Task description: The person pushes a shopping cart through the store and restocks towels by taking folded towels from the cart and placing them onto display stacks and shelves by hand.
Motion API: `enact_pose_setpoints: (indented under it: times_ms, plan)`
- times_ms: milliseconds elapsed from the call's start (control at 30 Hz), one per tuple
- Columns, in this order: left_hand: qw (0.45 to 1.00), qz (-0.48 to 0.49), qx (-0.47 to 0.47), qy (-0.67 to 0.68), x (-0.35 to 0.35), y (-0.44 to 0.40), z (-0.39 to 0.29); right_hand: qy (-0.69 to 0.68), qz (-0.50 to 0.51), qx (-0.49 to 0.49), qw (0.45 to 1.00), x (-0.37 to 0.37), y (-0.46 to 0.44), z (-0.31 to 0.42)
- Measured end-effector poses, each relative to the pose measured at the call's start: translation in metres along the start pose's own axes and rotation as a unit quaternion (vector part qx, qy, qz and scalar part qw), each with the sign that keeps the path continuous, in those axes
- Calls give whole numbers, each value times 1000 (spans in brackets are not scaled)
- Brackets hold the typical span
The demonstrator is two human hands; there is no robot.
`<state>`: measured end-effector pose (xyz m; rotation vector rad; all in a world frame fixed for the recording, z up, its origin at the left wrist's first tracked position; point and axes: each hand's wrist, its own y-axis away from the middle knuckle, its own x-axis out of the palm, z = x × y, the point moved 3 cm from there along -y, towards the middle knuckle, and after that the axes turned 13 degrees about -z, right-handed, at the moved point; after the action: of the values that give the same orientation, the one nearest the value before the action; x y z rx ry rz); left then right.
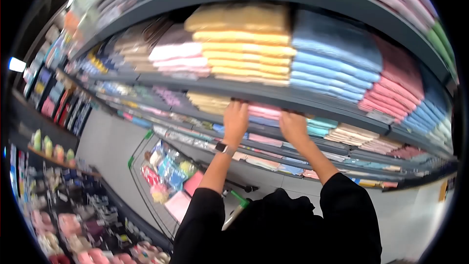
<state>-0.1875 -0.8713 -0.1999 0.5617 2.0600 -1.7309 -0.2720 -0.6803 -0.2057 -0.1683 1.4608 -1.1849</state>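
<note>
On a shelf below eye level, a stack of pink folded towels [264, 112] shows between my two hands. My left hand [236, 120], with a watch [224, 148] on its wrist, presses against the left side of that stack, fingers curled. At the right side of the stack is my right hand [294, 127], its fingers bent over the towels' edge. The fingertips are partly blurred. Beige folded towels [207, 102] lie left of my left hand, and turquoise ones [319, 126] are just right of my right hand.
Directly above my hands runs a grey shelf edge [254, 93] bearing yellow towels [246, 51] and blue towels [334, 61]. A shopping cart [146, 139] with packaged goods [171, 168] stands at lower left. Slippers [71, 225] fill a rack beyond it.
</note>
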Motion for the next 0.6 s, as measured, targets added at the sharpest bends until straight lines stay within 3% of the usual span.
enact_pose_setpoints:
  times_ms: [100, 167, 233, 300, 333, 400, 433, 467, 500, 533, 567, 600]
  plan:
    - [997, 12, -75, 26, -8, 6, -7, -18, 58, 18, 998, 3, 2, -4]
    - [991, -116, -32, 54, -17, 22, -10, -70, -8, 22, 997, -12, 5, 10]
    - [989, -43, -68, 122, -56, 41, -22, -108, -68, 12, 992, -42, 10, 48]
    - [950, 67, -127, 278, -95, 71, -17, -213, -2, 38, 976, -44, 35, 73]
    - [941, 134, -148, 275, -110, 98, -8, -255, 46, 59, 964, -40, 55, 83]
    - [899, 160, -271, 304, -154, 147, 21, -315, 151, 68, 934, -22, 100, 109]
    - [908, 168, -301, 237, -167, 187, 45, -351, 216, 107, 905, -18, 115, 127]
    - [875, 155, -394, 237, -186, 223, 68, -393, 263, 113, 874, -2, 144, 132]
    - [839, 120, -473, 240, -202, 273, 94, -377, 291, 76, 876, 0, 157, 146]
    - [842, 114, -499, 169, -219, 326, 121, -379, 323, 64, 865, 6, 169, 156]
    - [809, 103, -554, 168, -232, 391, 151, -380, 356, 52, 852, 12, 180, 165]
    - [699, 46, -681, 212, -244, 448, 172, -369, 378, 40, 848, 17, 189, 172]
